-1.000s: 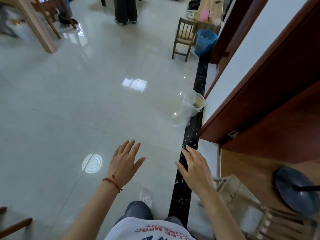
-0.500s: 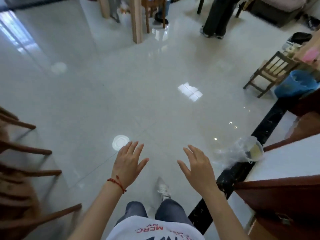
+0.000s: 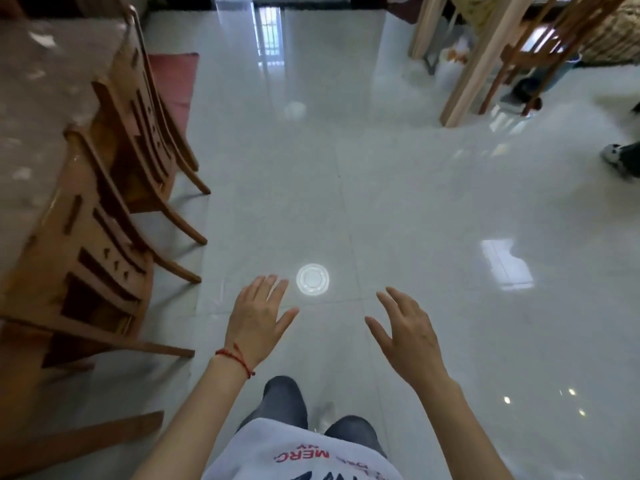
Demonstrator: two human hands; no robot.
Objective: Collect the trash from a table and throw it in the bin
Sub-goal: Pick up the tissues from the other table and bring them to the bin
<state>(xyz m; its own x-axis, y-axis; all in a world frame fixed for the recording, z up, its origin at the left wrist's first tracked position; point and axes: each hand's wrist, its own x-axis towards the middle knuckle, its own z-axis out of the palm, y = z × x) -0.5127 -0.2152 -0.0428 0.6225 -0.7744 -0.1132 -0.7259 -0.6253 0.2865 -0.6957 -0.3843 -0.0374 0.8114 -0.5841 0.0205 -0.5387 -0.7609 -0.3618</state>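
Note:
My left hand (image 3: 258,318), with a red string on its wrist, is held out over the glossy floor, fingers spread and empty. My right hand (image 3: 407,332) hangs beside it, also open and empty. At the far left stands a table (image 3: 31,109) under a clear cover, with small pale scraps of trash (image 3: 41,38) lying on it. No bin is in view.
Two wooden chairs (image 3: 114,188) stand against the table's right side, legs reaching into the floor. A round light reflection (image 3: 312,278) shines on the tiles ahead of my hands. Wooden table legs (image 3: 474,60) and another person's shoe (image 3: 614,155) are at the far right.
My view has swung left: the blue bin, the plastic bag with a cup and the dark door have left the frame. The table and its chairs have come in at the left.

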